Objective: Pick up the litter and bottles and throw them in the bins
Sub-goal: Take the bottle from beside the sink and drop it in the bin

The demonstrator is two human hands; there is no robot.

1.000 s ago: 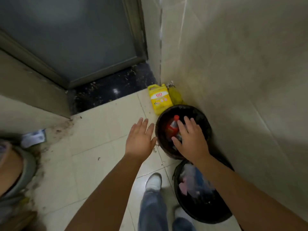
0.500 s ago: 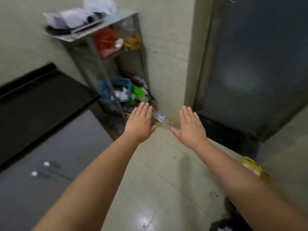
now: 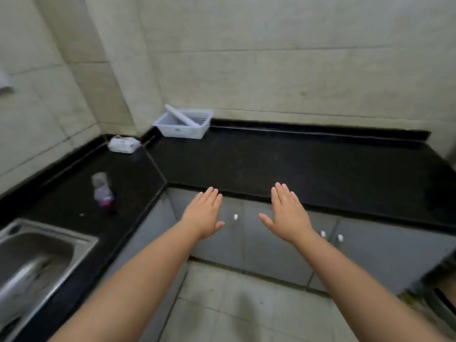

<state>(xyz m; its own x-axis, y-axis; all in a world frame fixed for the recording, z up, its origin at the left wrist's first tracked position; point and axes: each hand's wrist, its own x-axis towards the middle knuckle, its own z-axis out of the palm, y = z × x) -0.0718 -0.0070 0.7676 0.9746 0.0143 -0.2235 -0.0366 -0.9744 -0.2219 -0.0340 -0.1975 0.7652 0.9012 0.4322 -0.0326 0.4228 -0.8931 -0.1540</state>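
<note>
Nearest the camera, both forearms extend forward over the floor. The left hand point(image 3: 204, 214) and right hand point(image 3: 289, 216) are held flat, palms down, fingers straight and pressed side by side with the thumbs angled out; neither holds anything. Both hover in front of the grey cabinet doors point(image 3: 266, 240), below the counter edge.

At 9 o'clock from the left hand, a steel sink point(image 3: 37, 257) is set into the black countertop point(image 3: 296, 166). At 10 o'clock, a clear plastic bottle point(image 3: 102, 191) stands upright on the countertop, just beyond the sink and well apart from both hands. It appears nearly empty, with a pink band low down, so it is probably light, thin-walled and easily tipped or crushed. Recommended grip: around the mid-body, with moderate pressure.

Farther, at 11 o'clock, a white soft packet point(image 3: 124, 144) lies in the corner. Farthest, at 12 o'clock, a white plastic basket point(image 3: 183, 123) sits against the wall
</note>
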